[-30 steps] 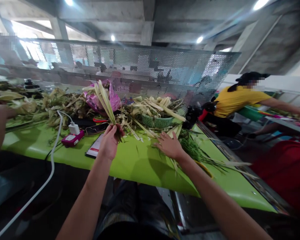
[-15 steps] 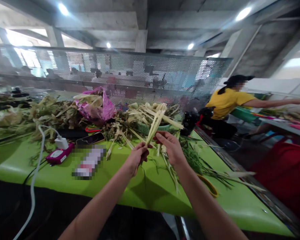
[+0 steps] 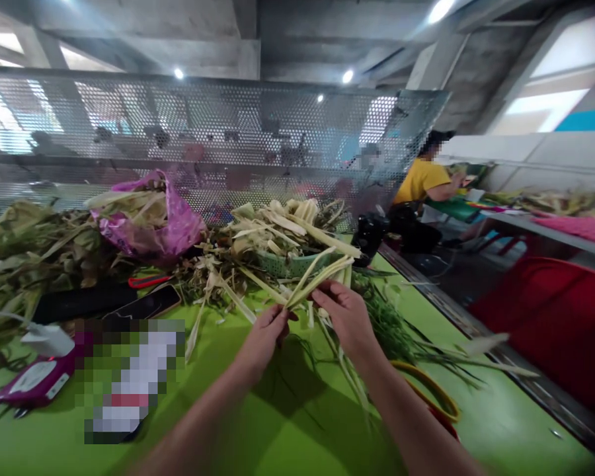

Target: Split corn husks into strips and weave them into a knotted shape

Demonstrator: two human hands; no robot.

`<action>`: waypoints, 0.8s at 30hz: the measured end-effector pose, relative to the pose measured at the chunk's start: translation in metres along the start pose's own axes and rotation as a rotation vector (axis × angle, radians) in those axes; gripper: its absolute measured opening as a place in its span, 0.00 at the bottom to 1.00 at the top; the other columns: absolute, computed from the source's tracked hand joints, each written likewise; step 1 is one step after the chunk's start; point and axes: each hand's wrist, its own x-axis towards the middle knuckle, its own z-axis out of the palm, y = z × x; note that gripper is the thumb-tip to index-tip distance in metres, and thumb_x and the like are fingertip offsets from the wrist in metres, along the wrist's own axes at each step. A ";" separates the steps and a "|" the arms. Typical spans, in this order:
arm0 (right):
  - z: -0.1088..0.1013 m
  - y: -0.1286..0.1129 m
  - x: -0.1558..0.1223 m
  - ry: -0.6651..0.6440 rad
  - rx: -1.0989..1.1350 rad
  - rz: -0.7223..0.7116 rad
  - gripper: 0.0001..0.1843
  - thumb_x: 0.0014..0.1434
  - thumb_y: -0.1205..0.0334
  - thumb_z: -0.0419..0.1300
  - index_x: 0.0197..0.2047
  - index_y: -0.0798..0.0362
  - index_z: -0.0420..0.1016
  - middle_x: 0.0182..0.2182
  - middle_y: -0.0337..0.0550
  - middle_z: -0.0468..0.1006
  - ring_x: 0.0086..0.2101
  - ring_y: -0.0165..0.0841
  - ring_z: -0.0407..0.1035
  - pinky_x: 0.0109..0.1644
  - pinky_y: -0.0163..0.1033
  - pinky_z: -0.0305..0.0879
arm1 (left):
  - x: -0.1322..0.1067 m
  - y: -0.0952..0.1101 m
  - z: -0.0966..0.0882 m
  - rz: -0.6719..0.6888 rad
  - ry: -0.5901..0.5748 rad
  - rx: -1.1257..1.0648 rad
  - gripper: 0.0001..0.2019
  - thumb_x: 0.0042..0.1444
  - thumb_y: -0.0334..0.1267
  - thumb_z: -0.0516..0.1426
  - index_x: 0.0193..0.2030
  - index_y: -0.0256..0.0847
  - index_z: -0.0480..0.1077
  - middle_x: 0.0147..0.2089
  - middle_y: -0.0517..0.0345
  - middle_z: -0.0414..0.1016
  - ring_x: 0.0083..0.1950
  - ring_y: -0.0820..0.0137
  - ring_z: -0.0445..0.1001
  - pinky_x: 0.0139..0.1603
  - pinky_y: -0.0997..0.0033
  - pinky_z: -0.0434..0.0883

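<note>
I have a small bundle of pale strips (image 3: pixel 317 279) in front of me, up over the green table (image 3: pixel 218 410) and just this side of the green basket (image 3: pixel 297 264). My left hand (image 3: pixel 264 338) is clamped on its lower end, thumb and fingers pinching the strips together into a narrow point. From there they fan out, slanting up to my right: long, flat and ribbon-like, yellow-green along most of their length and creamier towards the tips. One thinner strip parts from the others and leaves a slim gap, while the rest lie close, nearly overlapping. My right hand (image 3: pixel 348 318) is close beside the left but apart from it, its fingers bent against the strips partway up (whether they actually grip, I cannot tell). Behind, the basket is heaped with drier-looking, cream-coloured husks (image 3: pixel 277 228), and a pink plastic bag (image 3: pixel 181 225) holding more leafy stuff sits to its left. Fine green sprigs (image 3: pixel 384 325) lie just beyond my right wrist, with a yellow loop (image 3: pixel 451 401) on the table nearer me.
</note>
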 end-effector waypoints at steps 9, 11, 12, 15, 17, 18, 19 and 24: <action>0.003 -0.009 -0.004 0.030 0.003 0.059 0.09 0.50 0.58 0.63 0.34 0.54 0.77 0.27 0.39 0.74 0.29 0.31 0.66 0.35 0.36 0.62 | -0.007 0.002 0.004 -0.086 0.098 -0.224 0.15 0.56 0.48 0.53 0.33 0.36 0.69 0.22 0.65 0.52 0.23 0.79 0.50 0.23 0.78 0.48; 0.004 -0.008 -0.003 0.029 0.021 0.098 0.08 0.50 0.59 0.62 0.33 0.54 0.76 0.27 0.39 0.74 0.28 0.30 0.64 0.33 0.35 0.61 | -0.008 0.001 0.005 -0.118 0.107 -0.257 0.14 0.56 0.47 0.53 0.32 0.36 0.69 0.21 0.66 0.52 0.22 0.79 0.50 0.23 0.78 0.48; 0.004 -0.007 -0.002 0.023 0.025 0.115 0.08 0.50 0.59 0.62 0.32 0.54 0.76 0.26 0.39 0.73 0.28 0.30 0.64 0.33 0.35 0.60 | -0.009 0.000 0.005 -0.129 0.105 -0.261 0.14 0.56 0.47 0.53 0.32 0.36 0.69 0.21 0.66 0.52 0.22 0.79 0.49 0.23 0.78 0.48; 0.005 -0.006 0.000 0.000 0.036 0.127 0.08 0.51 0.59 0.62 0.33 0.54 0.74 0.27 0.39 0.73 0.29 0.30 0.64 0.33 0.35 0.61 | -0.010 -0.005 0.005 -0.152 0.120 -0.241 0.14 0.55 0.47 0.54 0.32 0.37 0.69 0.21 0.66 0.53 0.22 0.79 0.50 0.22 0.78 0.49; 0.005 -0.006 0.002 0.015 0.062 0.108 0.10 0.52 0.58 0.63 0.36 0.53 0.74 0.29 0.39 0.73 0.30 0.30 0.65 0.34 0.35 0.62 | -0.009 -0.008 0.003 -0.168 0.123 -0.221 0.14 0.54 0.48 0.55 0.32 0.37 0.69 0.21 0.65 0.55 0.22 0.79 0.52 0.22 0.78 0.50; 0.004 -0.006 0.003 0.038 0.073 0.092 0.11 0.52 0.57 0.63 0.38 0.53 0.74 0.30 0.39 0.73 0.30 0.30 0.65 0.34 0.35 0.62 | -0.008 -0.009 0.002 -0.179 0.110 -0.209 0.15 0.52 0.49 0.56 0.32 0.37 0.70 0.21 0.64 0.57 0.22 0.79 0.53 0.22 0.78 0.50; 0.003 -0.006 0.004 0.066 0.079 0.073 0.11 0.52 0.57 0.63 0.38 0.53 0.74 0.30 0.39 0.73 0.30 0.30 0.65 0.33 0.34 0.62 | -0.008 -0.009 0.001 -0.183 0.105 -0.193 0.15 0.52 0.49 0.57 0.33 0.37 0.70 0.23 0.63 0.59 0.22 0.78 0.55 0.22 0.78 0.51; -0.007 -0.005 0.006 0.163 0.094 0.003 0.11 0.52 0.57 0.63 0.37 0.53 0.73 0.29 0.39 0.72 0.29 0.28 0.64 0.31 0.33 0.61 | -0.008 -0.003 0.000 -0.181 0.135 -0.066 0.14 0.52 0.49 0.56 0.31 0.37 0.71 0.20 0.65 0.57 0.22 0.78 0.55 0.22 0.79 0.51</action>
